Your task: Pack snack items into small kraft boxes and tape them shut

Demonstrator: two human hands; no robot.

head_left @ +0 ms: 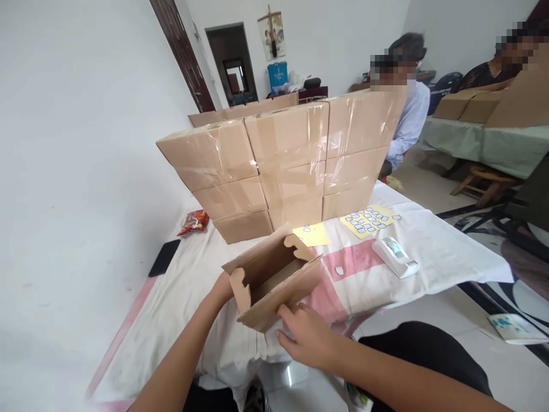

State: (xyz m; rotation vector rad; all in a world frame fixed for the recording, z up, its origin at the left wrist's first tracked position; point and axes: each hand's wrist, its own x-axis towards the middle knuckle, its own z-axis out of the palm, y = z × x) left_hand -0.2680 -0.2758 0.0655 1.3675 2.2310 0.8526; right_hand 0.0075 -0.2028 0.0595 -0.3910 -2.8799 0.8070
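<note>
1. Right hand [306, 337]: fingers loosely spread, fingertips pressed against the near side of the small open box [274, 280]; nothing pinched.
2. Left hand [223, 286]: mostly hidden behind the box's left end flap; it appears to steady that end, but whether it grips I cannot tell.
3. The box sits between the two hands on the cloth-covered table [429, 252]. Walls are up, top flaps stand open, inside looks empty. Judged: body folded, not filled or closed.
4. Beyond the hands: stack of taped cartons [283, 154], sealed.
5. Right of the box: label sheets [369, 220], white dispenser [394, 256].
6. Left of the left hand: phone [164, 257], snack packet [194, 221].
</note>
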